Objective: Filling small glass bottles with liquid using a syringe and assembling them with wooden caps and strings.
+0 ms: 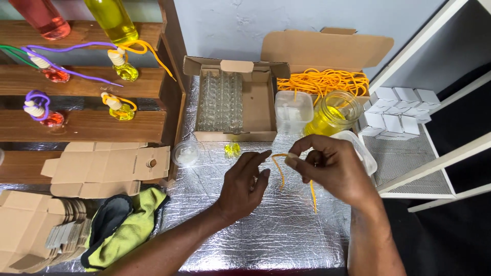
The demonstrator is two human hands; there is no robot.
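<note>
Both hands were up over the bench (266,240), which was covered in that crinkly silver foil sheeting. The right hand (335,171) was pinching a thin orange cord (280,171) between thumb and fingertip, with the loose end dangling down toward the foil. The left hand (244,185) was half-open, fingers curled and reaching in right beside the cord, but I couldn't say it was actually gripping anything. My worry was that the cord looked slick and springy, so with such a light pinch it could've slipped out. Also, the open glass jar (333,113) of yellow liquid sat just behind the right hand, so a careless knuckle could've tipped it onto the foil. A tiny yellow glass bottle (232,149) sat on the foil near the cardboard box (232,105) of clear empties, easy to knock too. More orange cord was bundled in a second box (327,66), small white cartons (396,110) were stacked at the right, and a soft yellow-green cloth (134,220) lay crumpled at the left.
</note>
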